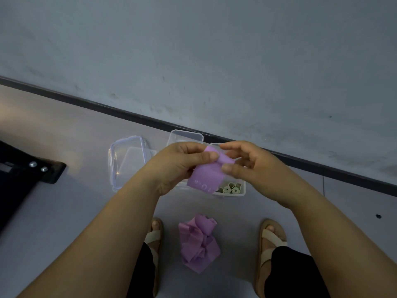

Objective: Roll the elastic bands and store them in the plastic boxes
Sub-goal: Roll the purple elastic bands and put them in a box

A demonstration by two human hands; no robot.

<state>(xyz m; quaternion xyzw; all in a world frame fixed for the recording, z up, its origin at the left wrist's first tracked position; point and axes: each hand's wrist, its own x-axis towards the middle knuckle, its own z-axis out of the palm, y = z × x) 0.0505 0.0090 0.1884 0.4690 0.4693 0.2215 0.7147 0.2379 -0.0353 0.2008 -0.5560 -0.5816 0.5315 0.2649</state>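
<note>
The left hand and right hand pinch a purple elastic band between them, thumbs on top. Just beneath sits an open plastic box holding pale rolled bands; a purple heap lies on the floor, nearer the person than the hands

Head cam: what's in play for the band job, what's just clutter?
Job: purple band, pinched by left hand and right hand; purple pile on floor; box with rolled pale bands; second box; lid.
Clutter: black bracket; sandals.
</note>
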